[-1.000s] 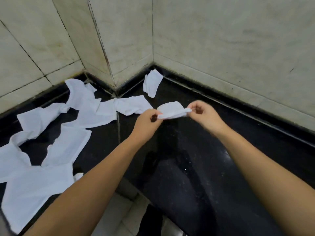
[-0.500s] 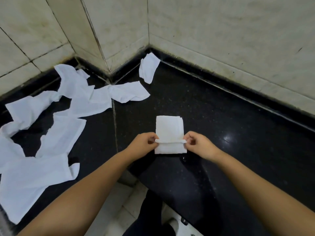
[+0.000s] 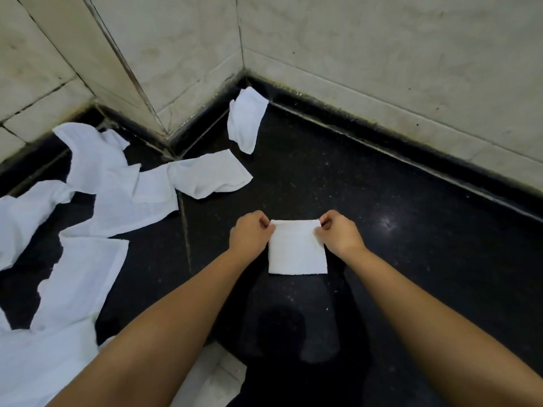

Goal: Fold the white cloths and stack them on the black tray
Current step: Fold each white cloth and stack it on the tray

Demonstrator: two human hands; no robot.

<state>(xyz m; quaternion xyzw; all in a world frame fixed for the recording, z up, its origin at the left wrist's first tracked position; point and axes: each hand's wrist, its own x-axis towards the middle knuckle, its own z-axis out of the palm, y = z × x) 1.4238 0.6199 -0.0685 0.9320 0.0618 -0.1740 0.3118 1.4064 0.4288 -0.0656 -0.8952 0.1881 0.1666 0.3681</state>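
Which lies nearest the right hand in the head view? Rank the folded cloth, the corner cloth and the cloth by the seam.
1. Folded cloth: pinched by the right hand.
2. Cloth by the seam: up and left.
3. Corner cloth: against the wall.

walls: pale marble tiles (image 3: 382,54), dark grout | surface: glossy black speckled stone (image 3: 411,259) | corner

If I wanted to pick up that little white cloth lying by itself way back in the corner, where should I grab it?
Grab the small cloth by its near end, the lower tip pointing toward you, coming from the front. Its far end sits up against the wall, so there seems little room behind it. It lies limp and crumpled on the black counter, so pinching that loose tip should lift it easily.
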